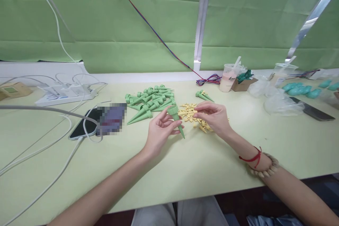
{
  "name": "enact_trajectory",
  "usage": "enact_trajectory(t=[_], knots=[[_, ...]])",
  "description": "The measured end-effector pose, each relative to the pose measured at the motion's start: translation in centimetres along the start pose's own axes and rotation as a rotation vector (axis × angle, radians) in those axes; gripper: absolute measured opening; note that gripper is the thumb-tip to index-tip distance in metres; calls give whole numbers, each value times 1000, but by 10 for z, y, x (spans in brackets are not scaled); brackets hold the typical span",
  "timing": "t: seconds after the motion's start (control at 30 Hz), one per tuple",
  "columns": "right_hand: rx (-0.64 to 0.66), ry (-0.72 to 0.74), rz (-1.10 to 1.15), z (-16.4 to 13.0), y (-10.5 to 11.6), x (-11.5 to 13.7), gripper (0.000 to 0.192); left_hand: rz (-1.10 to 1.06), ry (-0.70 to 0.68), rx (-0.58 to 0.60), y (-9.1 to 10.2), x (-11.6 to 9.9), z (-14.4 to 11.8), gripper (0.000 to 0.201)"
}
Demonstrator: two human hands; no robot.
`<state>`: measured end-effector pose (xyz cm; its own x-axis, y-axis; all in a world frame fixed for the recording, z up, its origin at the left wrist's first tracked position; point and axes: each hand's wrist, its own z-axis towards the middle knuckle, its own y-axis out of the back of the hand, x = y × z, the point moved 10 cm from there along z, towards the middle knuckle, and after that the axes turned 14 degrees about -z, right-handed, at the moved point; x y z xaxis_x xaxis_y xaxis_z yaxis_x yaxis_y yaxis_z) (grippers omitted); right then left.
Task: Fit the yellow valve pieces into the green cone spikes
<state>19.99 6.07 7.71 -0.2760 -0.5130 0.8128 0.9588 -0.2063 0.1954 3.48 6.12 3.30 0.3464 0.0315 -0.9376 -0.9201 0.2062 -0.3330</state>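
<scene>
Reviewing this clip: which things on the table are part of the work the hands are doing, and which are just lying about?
In use:
- green cone, held in the left hand
- heap of small yellow pieces, under the right hand
- pile of green cones
- two separate green cones

Lying about:
- phone on its cable
- power strip
- drink cup
- teal parts
</scene>
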Motion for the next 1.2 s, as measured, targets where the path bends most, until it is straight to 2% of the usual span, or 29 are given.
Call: enact_trajectory(t=[0.23,0.3,0.4,0.5,0.63,0.73,0.83,0.97,1.07,1.13,1.2], knots=[[64,11,-56,-6,-13,2,17,81,-55,61,-9,-4,-4,64],[64,-53,-80,-9,-14,-4,20,126,-98,47,-7,-8,-5,62],[163,-191,-128,-12,-21,-18,27,181,-139,36,-5,-12,-4,59],[262,-173,-181,-11,-28,-19,39,154,-97,43,-6,-7,-3,56],[220,-61,-186,-6,-23,-7,34,120,-78,28,-3,-6,-1,55],[253,-119,-192,-7,-26,-15,29,133,-79,38,-4,-5,-1,55],[313,-145,-199,-10,-32,-20,41,126,-68,57,-5,-3,0,58],[239,-76,-172,-7,-27,-14,32,85,-51,46,-1,1,1,59],[242,-158,-186,-9,-29,-23,32,94,-41,64,-2,4,1,57],[298,-241,-194,-13,-34,-33,42,103,-23,78,-3,7,1,55],[336,-262,-188,-15,-38,-38,51,94,1,78,-3,10,3,53]])
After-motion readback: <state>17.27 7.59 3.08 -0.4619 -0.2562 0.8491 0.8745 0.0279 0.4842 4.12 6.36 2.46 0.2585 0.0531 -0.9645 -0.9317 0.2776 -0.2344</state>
